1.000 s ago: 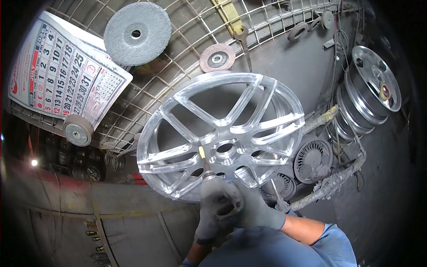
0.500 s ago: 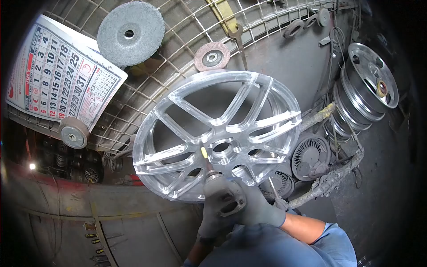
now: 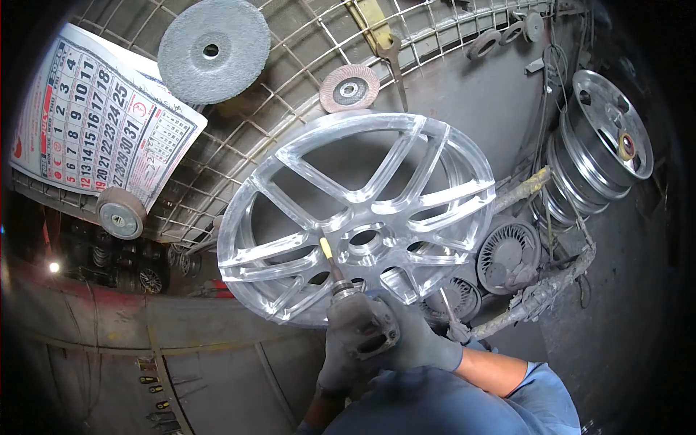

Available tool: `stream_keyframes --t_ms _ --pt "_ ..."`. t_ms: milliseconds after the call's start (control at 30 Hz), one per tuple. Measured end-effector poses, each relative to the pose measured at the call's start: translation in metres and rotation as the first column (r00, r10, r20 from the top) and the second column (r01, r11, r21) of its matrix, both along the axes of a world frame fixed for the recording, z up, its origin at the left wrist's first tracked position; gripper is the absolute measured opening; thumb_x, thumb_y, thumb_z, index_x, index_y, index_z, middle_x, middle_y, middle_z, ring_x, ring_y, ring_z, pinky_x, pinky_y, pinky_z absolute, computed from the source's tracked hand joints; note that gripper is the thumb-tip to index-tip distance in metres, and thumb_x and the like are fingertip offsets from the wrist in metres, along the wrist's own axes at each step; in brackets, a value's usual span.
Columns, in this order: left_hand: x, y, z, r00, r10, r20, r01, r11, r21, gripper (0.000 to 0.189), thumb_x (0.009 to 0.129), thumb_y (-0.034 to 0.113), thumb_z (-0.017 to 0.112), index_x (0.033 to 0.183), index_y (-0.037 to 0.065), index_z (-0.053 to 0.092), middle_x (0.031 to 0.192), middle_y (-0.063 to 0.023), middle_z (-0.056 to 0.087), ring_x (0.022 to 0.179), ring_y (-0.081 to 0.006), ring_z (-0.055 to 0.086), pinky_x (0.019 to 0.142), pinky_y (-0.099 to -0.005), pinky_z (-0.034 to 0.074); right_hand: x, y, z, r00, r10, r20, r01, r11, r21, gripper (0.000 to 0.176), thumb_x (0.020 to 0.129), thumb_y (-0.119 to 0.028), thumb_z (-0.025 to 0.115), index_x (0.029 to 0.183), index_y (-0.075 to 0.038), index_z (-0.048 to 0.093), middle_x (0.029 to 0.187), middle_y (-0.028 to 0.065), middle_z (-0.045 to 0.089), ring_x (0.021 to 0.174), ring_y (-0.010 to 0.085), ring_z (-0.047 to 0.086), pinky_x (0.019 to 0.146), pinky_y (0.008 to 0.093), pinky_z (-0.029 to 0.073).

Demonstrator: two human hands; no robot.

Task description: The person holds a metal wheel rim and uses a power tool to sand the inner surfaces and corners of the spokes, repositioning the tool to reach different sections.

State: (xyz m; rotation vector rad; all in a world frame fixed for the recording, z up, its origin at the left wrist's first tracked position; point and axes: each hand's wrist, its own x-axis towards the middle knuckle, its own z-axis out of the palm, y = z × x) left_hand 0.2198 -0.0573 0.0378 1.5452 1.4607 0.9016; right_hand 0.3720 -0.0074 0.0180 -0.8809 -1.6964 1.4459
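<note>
My left hand (image 3: 339,366), in a grey glove, is closed around the underside of a dusty grey power drill (image 3: 357,315). From the other side my right hand (image 3: 431,339), gloved alike, wraps the back of the drill, its fingers partly hidden. A thin bit with a yellow band (image 3: 326,249) projects from the chuck. Its tip lies at the hub of a bare silver alloy wheel (image 3: 355,194), left of the centre hole; whether it touches the metal is hard to tell. The wheel leans tilted before me, with bright, shiny spokes.
A wire grid (image 3: 304,54) behind the wheel carries a large grey abrasive disc (image 3: 235,69), a flap disc (image 3: 349,88) and a wrench (image 3: 394,69). A calendar (image 3: 101,116) hangs left. More rims (image 3: 612,130) stand right, near a crusted pipe frame (image 3: 558,290).
The drill and its bit have shifted slightly left, the bit's tip moving a little left along the hub. Both hands keep their hold; the wheel's position is nearly the same.
</note>
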Motion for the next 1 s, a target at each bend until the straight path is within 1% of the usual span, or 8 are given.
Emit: stream_keyframes --t_ms 267,333,367,667,733,867,933,1000 --pt "0.007 0.006 0.003 0.963 0.013 0.269 0.02 0.993 -0.12 0.028 0.073 0.016 0.075 0.098 0.005 0.07 0.101 -0.0093 0.066 0.096 -0.0249 0.064 0.084 -0.0356 0.051 0.005 -0.001 -0.013 0.998 -0.041 0.038 0.039 0.998 0.039 0.086 0.059 -0.04 0.09 0.121 -0.001 0.046 0.101 0.0209 0.064 0.095 0.0383 0.065 0.08 0.045 0.053" --pt "-0.005 0.009 0.001 0.871 -0.25 -0.423 0.382 0.886 0.262 0.027 0.074 0.018 0.074 0.096 0.004 0.069 0.103 -0.009 0.066 0.096 -0.0246 0.064 0.085 -0.0355 0.05 0.001 -0.003 -0.018 0.998 -0.03 0.059 0.027 0.998 0.049 0.086 0.059 -0.041 0.09 0.122 -0.001 0.046 0.101 0.0209 0.064 0.094 0.0386 0.065 0.079 0.045 0.053" --pt "-0.004 0.008 0.005 0.87 -0.248 -0.426 0.381 0.886 0.263 0.027 0.074 0.018 0.074 0.096 0.004 0.069 0.103 -0.009 0.066 0.096 -0.0246 0.064 0.085 -0.0355 0.05 -0.002 -0.004 -0.019 0.997 -0.02 0.078 0.016 0.998 0.057 0.087 0.059 -0.042 0.089 0.122 -0.002 0.046 0.101 0.0208 0.064 0.093 0.0388 0.065 0.079 0.0449 0.054" --pt "-0.006 -0.001 0.016 0.967 0.136 0.217 -0.107 0.984 -0.14 0.041 0.08 0.024 0.072 0.115 0.007 0.061 0.112 -0.0082 0.063 0.105 -0.0235 0.062 0.089 -0.036 0.051 -0.003 0.005 0.015 0.996 -0.023 -0.082 0.029 0.997 0.074 0.087 0.059 -0.039 0.09 0.125 -0.004 0.046 0.105 0.02 0.064 0.094 0.0397 0.065 0.078 0.044 0.055" --pt "-0.004 0.003 0.031 0.485 0.387 0.784 -0.024 0.903 -0.43 0.047 0.078 0.028 0.074 0.118 0.007 0.06 0.116 -0.0092 0.062 0.109 -0.024 0.061 0.091 -0.0368 0.051 -0.006 0.009 0.018 0.994 -0.024 -0.109 0.041 0.988 0.152 0.086 0.06 -0.039 0.089 0.125 -0.004 0.046 0.105 0.0201 0.064 0.094 0.0394 0.065 0.078 0.044 0.055" --pt "-0.01 0.005 0.024 0.6 0.388 0.699 -0.052 0.892 -0.45 0.052 0.075 0.03 0.076 0.119 0.006 0.06 0.117 -0.0107 0.061 0.11 -0.0243 0.061 0.091 -0.0386 0.051 -0.006 0.006 0.007 0.999 -0.024 -0.039 0.032 0.976 0.215 0.084 0.062 -0.037 0.087 0.126 -0.005 0.045 0.105 0.0197 0.064 0.096 0.0386 0.065 0.079 0.0434 0.055" --pt "-0.015 0.001 0.007 0.997 0.06 0.044 -0.057 0.996 -0.07 0.056 0.071 0.029 0.079 0.119 0.006 0.06 0.118 -0.0103 0.062 0.108 -0.0247 0.062 0.089 -0.04 0.052 -0.004 0.003 0.002 0.999 0.005 -0.045 0.0 0.994 0.111 0.077 0.064 -0.038 0.085 0.123 -0.004 0.05 0.112 0.0184 0.06 0.099 0.0358 0.064 0.081 0.0416 0.054" --pt "-0.013 -0.005 -0.015 0.992 0.064 0.108 -0.056 0.995 -0.078 0.056 0.07 0.027 0.079 0.118 0.006 0.061 0.118 -0.0097 0.062 0.107 -0.0251 0.063 0.088 -0.0398 0.052 0.0 0.003 0.0 0.998 0.037 -0.051 -0.036 0.999 0.007 0.071 0.066 -0.039 0.083 0.121 -0.004 0.055 0.119 0.0172 0.056 0.101 0.0331 0.062 0.083 0.0397 0.052"
